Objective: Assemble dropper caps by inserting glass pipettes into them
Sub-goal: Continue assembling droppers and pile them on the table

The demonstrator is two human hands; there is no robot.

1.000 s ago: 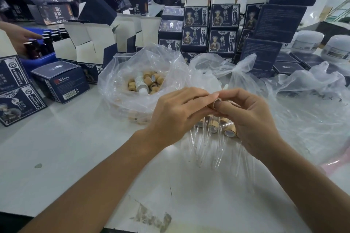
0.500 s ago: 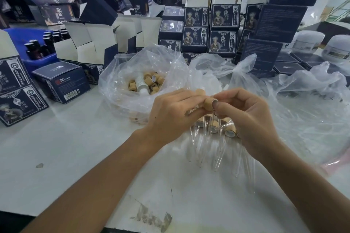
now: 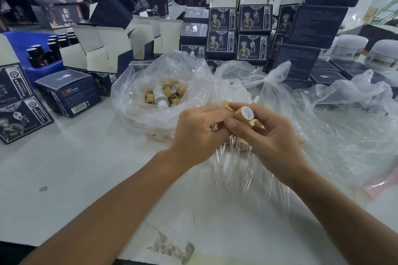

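Both hands meet above the white table. My left hand and my right hand together hold a tan dropper cap, its white-lined open end turned toward me. My left fingers curl round the cap's far side, my right thumb and fingers pinch it near the opening. Another tan piece shows under my right fingers. Several assembled droppers with clear glass pipettes lie on the table beneath my hands. A clear plastic bag behind holds several loose tan caps and a small white bottle.
Dark blue printed boxes are stacked at the back and left, some open with white flaps. A blue tray holds dark bottles. More crumpled plastic lies at the right, white jars beyond. A person stands far behind.
The cap has turned so its white-lined opening faces me, and my right hand has shifted its grip. A person's hand at the far left a second ago is gone.
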